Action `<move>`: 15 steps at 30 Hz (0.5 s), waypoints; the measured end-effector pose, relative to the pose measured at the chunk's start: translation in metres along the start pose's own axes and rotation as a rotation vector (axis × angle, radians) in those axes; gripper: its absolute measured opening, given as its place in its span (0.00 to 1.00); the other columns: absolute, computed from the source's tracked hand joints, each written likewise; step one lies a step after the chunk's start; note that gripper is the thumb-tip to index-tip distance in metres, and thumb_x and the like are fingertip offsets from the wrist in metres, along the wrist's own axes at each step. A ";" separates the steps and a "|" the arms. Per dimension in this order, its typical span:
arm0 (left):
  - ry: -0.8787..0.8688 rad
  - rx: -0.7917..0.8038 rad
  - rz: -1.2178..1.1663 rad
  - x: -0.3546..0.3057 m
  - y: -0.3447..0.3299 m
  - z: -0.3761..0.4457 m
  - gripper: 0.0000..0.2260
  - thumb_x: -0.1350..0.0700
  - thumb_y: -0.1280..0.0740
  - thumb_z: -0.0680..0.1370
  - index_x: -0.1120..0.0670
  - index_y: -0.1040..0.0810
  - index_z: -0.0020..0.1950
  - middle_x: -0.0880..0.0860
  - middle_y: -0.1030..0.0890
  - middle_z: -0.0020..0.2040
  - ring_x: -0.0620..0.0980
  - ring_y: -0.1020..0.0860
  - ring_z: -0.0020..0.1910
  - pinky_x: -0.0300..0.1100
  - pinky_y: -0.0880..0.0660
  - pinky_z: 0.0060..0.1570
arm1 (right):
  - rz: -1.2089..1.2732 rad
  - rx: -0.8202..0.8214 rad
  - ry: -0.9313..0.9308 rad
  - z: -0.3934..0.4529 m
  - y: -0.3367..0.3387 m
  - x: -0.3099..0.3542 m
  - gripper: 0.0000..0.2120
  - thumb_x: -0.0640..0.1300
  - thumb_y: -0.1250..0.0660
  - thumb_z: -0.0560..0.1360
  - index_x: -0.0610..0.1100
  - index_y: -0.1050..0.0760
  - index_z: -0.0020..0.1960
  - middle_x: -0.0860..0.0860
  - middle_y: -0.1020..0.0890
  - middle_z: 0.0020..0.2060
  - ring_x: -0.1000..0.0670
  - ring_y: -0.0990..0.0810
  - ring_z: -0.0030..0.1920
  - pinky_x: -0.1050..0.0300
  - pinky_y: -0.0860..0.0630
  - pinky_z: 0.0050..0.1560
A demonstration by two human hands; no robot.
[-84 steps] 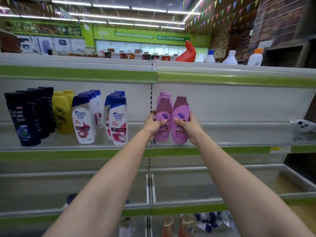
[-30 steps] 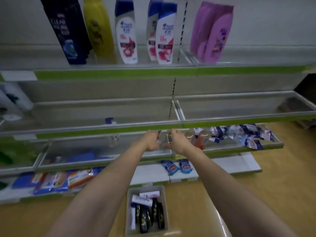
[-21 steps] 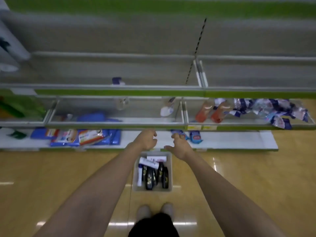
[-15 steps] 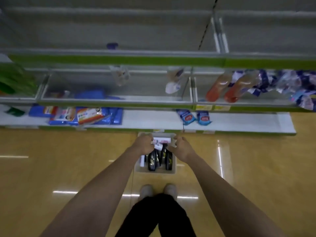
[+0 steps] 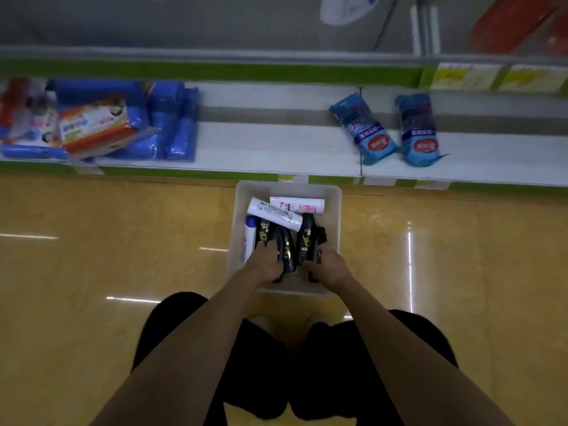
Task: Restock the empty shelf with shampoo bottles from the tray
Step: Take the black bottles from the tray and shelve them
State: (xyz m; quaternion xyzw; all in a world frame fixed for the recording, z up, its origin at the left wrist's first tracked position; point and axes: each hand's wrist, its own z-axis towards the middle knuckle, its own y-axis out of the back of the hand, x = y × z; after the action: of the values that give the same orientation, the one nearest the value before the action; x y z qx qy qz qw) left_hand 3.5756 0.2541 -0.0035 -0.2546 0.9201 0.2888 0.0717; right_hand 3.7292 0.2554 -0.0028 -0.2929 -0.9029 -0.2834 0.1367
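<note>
A white plastic tray (image 5: 335,216) stands on the floor in front of the bottom shelf. Inside lie two white shampoo bottles (image 5: 275,214) across the far end, several black bottles (image 5: 307,238) lengthwise, and a blue-capped white bottle (image 5: 249,232) along the left wall. Both my hands reach down into the tray's near end. My left hand (image 5: 266,263) curls its fingers over a black bottle (image 5: 263,233) on the left. My right hand (image 5: 329,266) grips the near end of the black bottle on the right. The bottles' near ends are hidden under my hands.
The white bottom shelf (image 5: 261,142) with a green edge runs just behind the tray. It carries two blue wrapped packs (image 5: 362,130) on the right and blue and colourful packages (image 5: 92,124) on the left. My knees are below the tray, on a glossy wooden floor (image 5: 123,241).
I let go of the pink bottles on the upper shelf, bent down, and both hands dropped into the tray, where they now close on black bottles.
</note>
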 end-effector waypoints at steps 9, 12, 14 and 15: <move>0.153 -0.085 0.017 0.027 -0.066 0.134 0.30 0.54 0.37 0.78 0.66 0.47 0.73 0.65 0.41 0.71 0.63 0.37 0.70 0.49 0.35 0.67 | 0.116 -0.038 -0.181 0.149 -0.054 -0.053 0.29 0.54 0.37 0.77 0.31 0.32 0.66 0.36 0.25 0.62 0.39 0.25 0.61 0.52 0.28 0.54; 0.233 -0.109 -0.061 0.035 -0.081 0.162 0.35 0.51 0.36 0.78 0.68 0.52 0.74 0.65 0.43 0.72 0.63 0.38 0.71 0.49 0.37 0.68 | 0.116 -0.078 -0.285 0.178 -0.070 -0.051 0.26 0.47 0.41 0.79 0.30 0.38 0.70 0.36 0.32 0.68 0.39 0.31 0.68 0.50 0.31 0.65; 0.247 -0.133 -0.080 0.040 -0.088 0.169 0.36 0.50 0.36 0.78 0.68 0.52 0.74 0.64 0.43 0.71 0.63 0.37 0.70 0.50 0.35 0.67 | 0.058 -0.141 -0.365 0.191 -0.079 -0.046 0.29 0.44 0.42 0.80 0.30 0.48 0.73 0.35 0.40 0.72 0.38 0.40 0.72 0.47 0.41 0.72; 0.246 -0.149 -0.076 0.043 -0.091 0.171 0.36 0.50 0.35 0.78 0.67 0.51 0.74 0.64 0.42 0.71 0.63 0.36 0.70 0.50 0.35 0.66 | 0.033 -0.163 -0.376 0.192 -0.083 -0.044 0.29 0.42 0.42 0.80 0.30 0.50 0.73 0.35 0.42 0.72 0.38 0.42 0.73 0.47 0.43 0.73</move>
State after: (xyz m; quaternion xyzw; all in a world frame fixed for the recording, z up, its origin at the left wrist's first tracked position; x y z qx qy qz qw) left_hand 3.5825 0.2686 -0.2010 -0.3274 0.8876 0.3200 -0.0497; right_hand 3.6980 0.2939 -0.2105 -0.3657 -0.8815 -0.2937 -0.0540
